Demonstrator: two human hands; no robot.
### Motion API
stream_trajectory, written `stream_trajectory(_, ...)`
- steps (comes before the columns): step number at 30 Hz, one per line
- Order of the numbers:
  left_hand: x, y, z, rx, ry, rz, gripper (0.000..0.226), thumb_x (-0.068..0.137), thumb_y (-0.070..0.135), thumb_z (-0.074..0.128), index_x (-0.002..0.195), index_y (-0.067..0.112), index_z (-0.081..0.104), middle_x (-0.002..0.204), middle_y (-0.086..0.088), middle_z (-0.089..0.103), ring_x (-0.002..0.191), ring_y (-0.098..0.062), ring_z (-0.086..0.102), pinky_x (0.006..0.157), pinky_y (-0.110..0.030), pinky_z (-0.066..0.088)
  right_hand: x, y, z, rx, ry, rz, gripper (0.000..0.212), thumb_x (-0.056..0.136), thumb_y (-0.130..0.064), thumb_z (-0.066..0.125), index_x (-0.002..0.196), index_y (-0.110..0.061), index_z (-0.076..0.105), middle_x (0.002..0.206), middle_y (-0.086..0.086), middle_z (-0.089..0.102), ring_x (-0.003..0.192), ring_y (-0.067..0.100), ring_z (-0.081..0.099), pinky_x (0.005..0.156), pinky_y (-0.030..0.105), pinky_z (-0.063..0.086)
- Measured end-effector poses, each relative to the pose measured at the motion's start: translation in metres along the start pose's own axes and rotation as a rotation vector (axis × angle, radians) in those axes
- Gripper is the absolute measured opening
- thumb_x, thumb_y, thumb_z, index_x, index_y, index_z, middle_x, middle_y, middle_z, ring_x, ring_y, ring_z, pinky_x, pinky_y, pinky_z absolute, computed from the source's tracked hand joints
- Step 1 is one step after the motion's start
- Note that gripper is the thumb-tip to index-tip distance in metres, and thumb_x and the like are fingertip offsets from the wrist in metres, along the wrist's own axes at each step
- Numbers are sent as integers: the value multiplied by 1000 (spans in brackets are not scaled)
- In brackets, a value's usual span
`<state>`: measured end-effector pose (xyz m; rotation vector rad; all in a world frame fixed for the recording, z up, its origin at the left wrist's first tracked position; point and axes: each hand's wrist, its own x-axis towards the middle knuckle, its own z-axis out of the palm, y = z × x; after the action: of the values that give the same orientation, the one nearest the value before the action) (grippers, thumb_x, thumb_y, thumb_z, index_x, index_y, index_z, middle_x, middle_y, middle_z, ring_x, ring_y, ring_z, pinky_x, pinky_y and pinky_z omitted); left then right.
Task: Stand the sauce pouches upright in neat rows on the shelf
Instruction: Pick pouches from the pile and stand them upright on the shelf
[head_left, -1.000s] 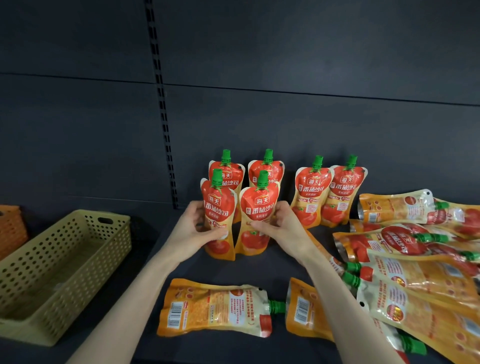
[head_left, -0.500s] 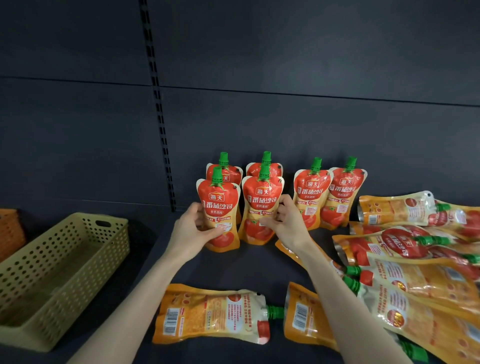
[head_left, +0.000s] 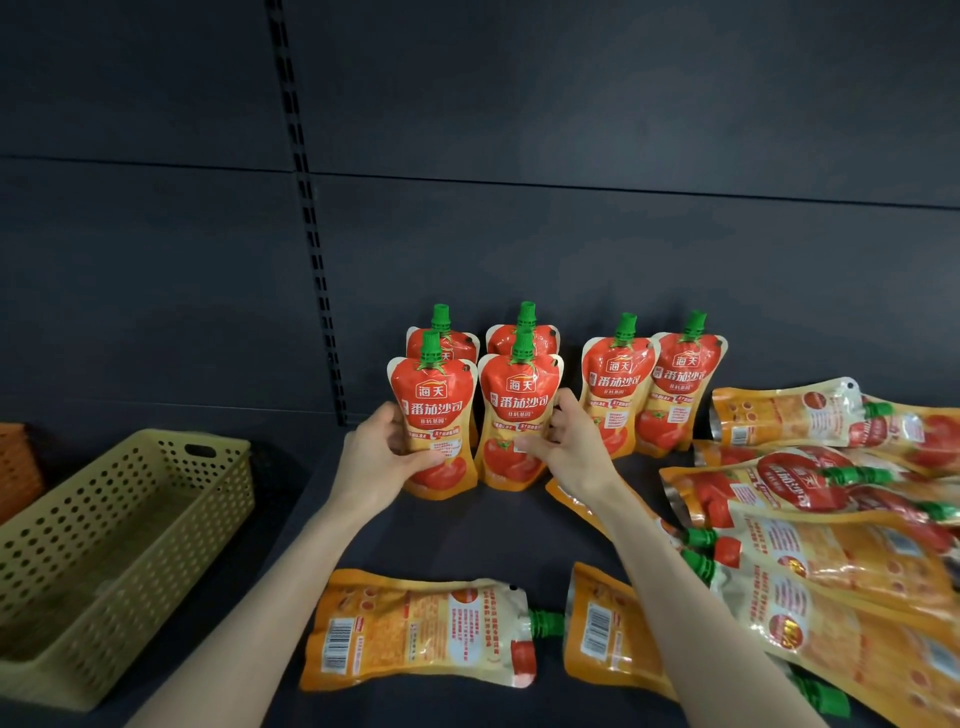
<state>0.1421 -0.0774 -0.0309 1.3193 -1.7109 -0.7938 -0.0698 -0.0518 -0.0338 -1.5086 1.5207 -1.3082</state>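
Dark shelf (head_left: 493, 535), slotted back panel (head_left: 571, 234), beige basket (head_left: 171, 561) left

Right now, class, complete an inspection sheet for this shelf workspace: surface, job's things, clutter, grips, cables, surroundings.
Surface: dark shelf, bare patch in the middle.
Job's things: six tomato sauce pouches upright: front-left pouch, front-right pouch, two back pouches behind them, right-hand pair beside them. Others lie flat: one flat pouch near the front, heap of flat pouches at right.
Clutter: yellow perforated basket at left; orange basket beyond it, partly in view.
Grips: left hand holds the front-left pouch; right hand holds the front-right pouch.
Cables: nothing seen.
Surroundings: dark back panel, slotted upright.
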Motion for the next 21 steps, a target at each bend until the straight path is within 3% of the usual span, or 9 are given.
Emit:
stream_trajectory(6, -4, 1, -1, 109, -61, -8, 57, 75, 28, 75, 123, 14, 49, 123, -4, 60, 110, -20, 59, 88, -32, 48, -4, -6, 0, -129, 27, 28, 44, 84, -13, 67, 121, -13, 42, 121, 2, 59, 116, 19, 57, 91, 28, 48)
stream_trajectory(12, -22, -2, -10, 303, 72, 32, 49, 78, 36, 70, 118, 13, 55, 119, -5, 58, 106, -18, 57, 83, -31, 46, -31, -16, -13, -245, 130, -19, 47, 85, -23, 67, 126, -12, 46, 117, -3, 57, 105, 8, 52, 84, 19, 43)
stream_trajectory(16, -50, 16, -5, 164, 145, 117, 27, 80, 27, 69, 104, 17, 60, 101, 4, 65, 88, -4, 60, 75, -20, 48, -54, -17, -33, -325, 157, -50, 29, 88, -23, 63, 116, -15, 57, 110, -4, 63, 102, 8, 58, 81, 18, 44)
stream_trajectory(19, -74, 38, 13, 100, 58, 163, 15, 81, 23, 69, 94, 22, 61, 87, 15, 64, 80, 6, 60, 68, -7, 45, -76, -14, -53, -338, 147, -55, 20, 88, -24, 63, 107, -19, 60, 101, -8, 65, 97, 4, 60, 77, 12, 45)
stream_trajectory(21, -92, 49, 34, 93, -37, 194, 13, 82, 23, 68, 92, 23, 61, 84, 15, 65, 83, 7, 59, 71, -8, 47, -94, -11, -69, -340, 137, -62, 18, 89, -23, 62, 106, -18, 61, 97, -11, 64, 94, 3, 59, 78, 12, 46)
